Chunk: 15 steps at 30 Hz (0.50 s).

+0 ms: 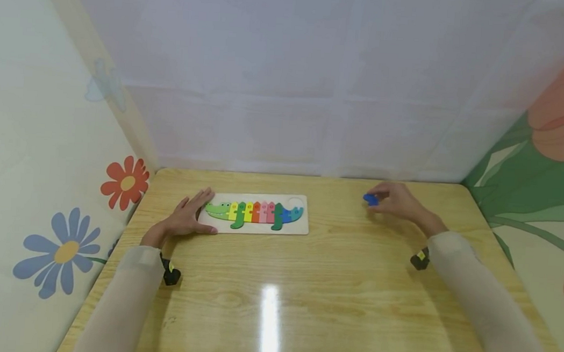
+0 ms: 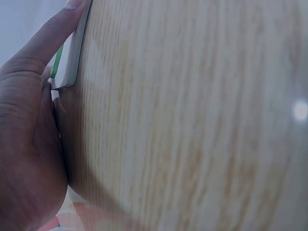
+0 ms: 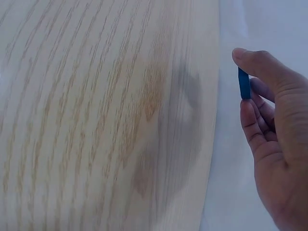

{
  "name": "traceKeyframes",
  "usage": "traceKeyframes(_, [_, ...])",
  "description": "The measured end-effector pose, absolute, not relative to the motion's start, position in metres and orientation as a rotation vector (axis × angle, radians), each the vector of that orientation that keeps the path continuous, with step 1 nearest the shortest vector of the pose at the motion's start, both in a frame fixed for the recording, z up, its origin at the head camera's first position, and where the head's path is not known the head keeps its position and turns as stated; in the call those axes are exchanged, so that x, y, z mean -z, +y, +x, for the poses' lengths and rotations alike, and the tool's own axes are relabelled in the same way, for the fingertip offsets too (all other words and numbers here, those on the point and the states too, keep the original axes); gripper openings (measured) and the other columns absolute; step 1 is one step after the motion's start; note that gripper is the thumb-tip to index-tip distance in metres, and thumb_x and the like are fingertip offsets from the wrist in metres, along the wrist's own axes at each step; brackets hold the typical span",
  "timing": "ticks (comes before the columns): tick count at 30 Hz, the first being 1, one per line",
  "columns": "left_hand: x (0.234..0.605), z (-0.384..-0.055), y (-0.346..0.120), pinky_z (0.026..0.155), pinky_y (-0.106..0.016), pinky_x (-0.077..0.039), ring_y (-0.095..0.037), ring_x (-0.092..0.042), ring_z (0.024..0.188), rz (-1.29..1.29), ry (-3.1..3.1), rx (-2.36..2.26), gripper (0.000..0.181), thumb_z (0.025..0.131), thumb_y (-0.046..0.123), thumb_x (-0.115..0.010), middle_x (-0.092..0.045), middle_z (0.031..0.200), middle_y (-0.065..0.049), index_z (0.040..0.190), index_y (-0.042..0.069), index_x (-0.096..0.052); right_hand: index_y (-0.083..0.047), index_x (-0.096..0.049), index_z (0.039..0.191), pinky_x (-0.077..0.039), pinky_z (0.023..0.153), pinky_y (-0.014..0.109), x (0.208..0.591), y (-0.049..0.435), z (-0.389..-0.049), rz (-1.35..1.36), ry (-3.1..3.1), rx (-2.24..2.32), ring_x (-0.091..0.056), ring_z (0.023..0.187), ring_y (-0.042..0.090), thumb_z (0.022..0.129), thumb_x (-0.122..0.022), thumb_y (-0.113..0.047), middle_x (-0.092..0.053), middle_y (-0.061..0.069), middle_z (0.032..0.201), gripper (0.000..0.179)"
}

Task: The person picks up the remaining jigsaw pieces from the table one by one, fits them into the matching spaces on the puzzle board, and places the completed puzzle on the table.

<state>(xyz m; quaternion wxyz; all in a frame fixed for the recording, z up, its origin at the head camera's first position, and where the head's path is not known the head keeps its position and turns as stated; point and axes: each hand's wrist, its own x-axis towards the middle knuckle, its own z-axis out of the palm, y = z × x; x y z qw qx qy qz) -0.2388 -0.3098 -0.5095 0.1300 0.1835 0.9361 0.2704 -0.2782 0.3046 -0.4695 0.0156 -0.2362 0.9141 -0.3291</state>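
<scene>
A pale wooden puzzle board [image 1: 257, 230] lies on the table towards the left, bearing a crocodile puzzle [image 1: 255, 212] in several coloured pieces, green head to the left and blue tail to the right. A pale round outline shows near the board's upper right corner. Around the board's left end, my left hand [image 1: 185, 218] is spread, its straight thumb [image 2: 53, 36] against the near edge. Over at the right, my right hand [image 1: 397, 202] pinches a small blue puzzle piece [image 1: 371, 199] between thumb and fingers, above the table. Edge-on in the right wrist view, that piece [image 3: 244, 84] looks thin.
The wooden table [image 1: 333, 287] has a rounded far edge along a white cloth backdrop [image 1: 286, 101]. Flower-printed panels stand at the left [image 1: 63, 184] and right [image 1: 542, 202]. A bright light reflection lies on the table's near middle.
</scene>
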Motion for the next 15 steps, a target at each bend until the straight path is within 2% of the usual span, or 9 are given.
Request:
traceKeyframes(9, [0.513, -0.238, -0.311, 0.123, -0.069, 0.007, -0.043, 0.002, 0.163, 0.57, 2.728, -0.827, 0.122, 0.085, 0.053, -0.086, -0.004, 0.177, -0.023, 0.169, 0.002, -0.014, 0.005, -0.076, 0.114, -0.061, 0.09, 0.05, 0.469, 0.295, -0.281, -0.811, 2.805, 1.076, -0.073, 0.097, 0.034, 0.078, -0.093, -0.003, -0.076, 0.019, 0.108, 0.04])
traceKeyframes(15, [0.512, -0.239, -0.309, 0.125, -0.067, 0.007, -0.043, 0.002, 0.163, 0.522, 2.723, -0.802, 0.12, 0.085, 0.049, -0.087, -0.004, 0.177, -0.021, 0.169, 0.003, -0.014, 0.004, -0.077, 0.113, -0.062, 0.089, 0.05, 0.471, 0.289, -0.283, -0.912, 2.803, 1.078, -0.074, 0.094, 0.033, 0.079, -0.092, -0.001, -0.075, 0.016, 0.105, 0.037])
